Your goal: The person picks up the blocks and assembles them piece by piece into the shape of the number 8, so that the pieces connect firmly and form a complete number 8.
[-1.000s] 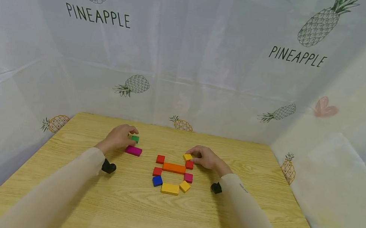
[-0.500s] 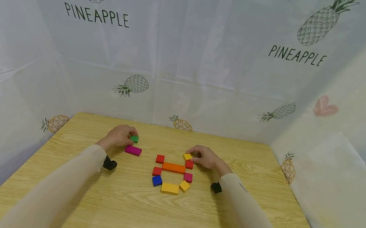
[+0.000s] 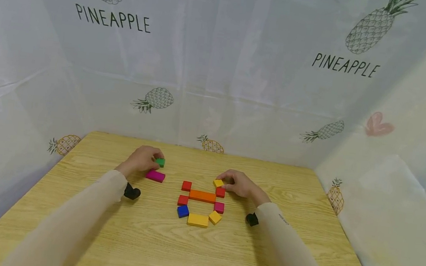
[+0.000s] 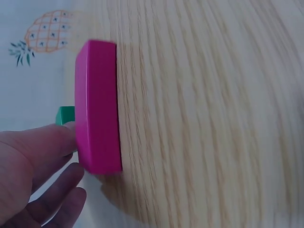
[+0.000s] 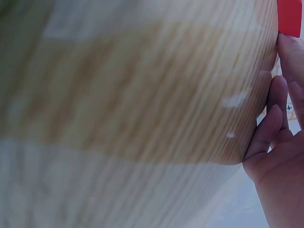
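Observation:
At the back left of the table, my left hand (image 3: 144,158) pinches a small green block (image 3: 160,162) between thumb and fingers. Just in front of that hand lies a magenta block (image 3: 155,176), which hides most of the green one in the left wrist view. My right hand (image 3: 239,183) holds a small yellow block (image 3: 218,183), set at an angle against the back of a red block (image 3: 220,192). In the right wrist view that red block (image 5: 289,18) shows at the top corner, above the fingers, and the yellow one is hidden.
Between the hands, a long orange block (image 3: 202,196) has small red blocks at its ends. In front, a blue block (image 3: 183,211), a longer yellow block (image 3: 197,220) and a tilted yellow block (image 3: 215,217) form a curve. A printed curtain (image 3: 218,85) stands behind the wooden table (image 3: 144,248).
My left fingers have closed round the green block and moved it slightly to the right. My right hand has stayed in place on the yellow block.

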`<state>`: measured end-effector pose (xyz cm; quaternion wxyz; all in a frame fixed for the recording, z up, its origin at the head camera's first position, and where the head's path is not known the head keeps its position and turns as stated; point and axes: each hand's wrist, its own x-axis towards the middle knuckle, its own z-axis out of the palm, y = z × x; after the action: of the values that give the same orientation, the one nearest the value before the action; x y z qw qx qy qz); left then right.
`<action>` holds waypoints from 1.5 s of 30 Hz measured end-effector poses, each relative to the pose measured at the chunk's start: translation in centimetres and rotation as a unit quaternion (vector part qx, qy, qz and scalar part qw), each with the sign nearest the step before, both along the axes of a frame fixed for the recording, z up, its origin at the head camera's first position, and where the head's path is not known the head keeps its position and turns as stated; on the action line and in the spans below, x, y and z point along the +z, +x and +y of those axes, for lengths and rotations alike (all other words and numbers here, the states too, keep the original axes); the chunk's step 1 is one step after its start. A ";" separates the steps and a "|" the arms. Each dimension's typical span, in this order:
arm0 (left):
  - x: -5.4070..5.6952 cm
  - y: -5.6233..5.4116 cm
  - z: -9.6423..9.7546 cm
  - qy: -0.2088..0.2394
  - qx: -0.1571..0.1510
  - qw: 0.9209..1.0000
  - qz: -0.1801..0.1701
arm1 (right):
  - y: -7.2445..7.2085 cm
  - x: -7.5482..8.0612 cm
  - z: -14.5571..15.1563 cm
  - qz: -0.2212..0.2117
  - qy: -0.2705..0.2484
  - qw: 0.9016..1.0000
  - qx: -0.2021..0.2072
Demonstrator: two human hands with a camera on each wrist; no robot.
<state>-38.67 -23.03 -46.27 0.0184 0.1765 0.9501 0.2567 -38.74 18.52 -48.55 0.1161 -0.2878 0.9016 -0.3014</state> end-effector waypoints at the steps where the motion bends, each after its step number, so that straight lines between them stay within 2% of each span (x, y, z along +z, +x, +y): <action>1: 0.1 0.0 0.2 0.000 -0.002 1.000 0.001 | 0.0 0.0 0.0 0.000 0.000 1.000 0.001; 11: 0.3 0.5 3.6 0.014 -0.036 0.999 0.005 | 0.0 0.1 0.0 0.005 -0.001 1.000 0.003; 17: 0.2 0.6 5.5 0.012 -0.074 0.997 -0.005 | 0.0 0.0 0.1 0.001 -0.002 1.000 0.007; 23: 0.1 0.2 6.8 0.006 -0.124 0.992 -0.003 | 0.1 0.1 0.1 0.002 0.001 1.000 0.009; 28: 0.1 0.1 7.7 0.008 -0.155 0.988 -0.008 | 0.2 0.2 0.0 -0.001 0.000 1.000 0.010; 39: -0.2 -0.2 9.0 -0.025 -0.176 0.984 -0.015 | 0.3 0.2 -0.2 -0.001 0.001 1.000 0.010; 45: 0.0 -0.5 9.3 -0.031 -0.185 0.982 -0.024 | 0.1 0.1 -0.1 -0.003 -0.001 1.000 0.007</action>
<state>-39.20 -13.70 -46.30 0.0936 0.3428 0.9078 0.2229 -38.65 18.39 -48.46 0.1207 -0.2936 0.8989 -0.3019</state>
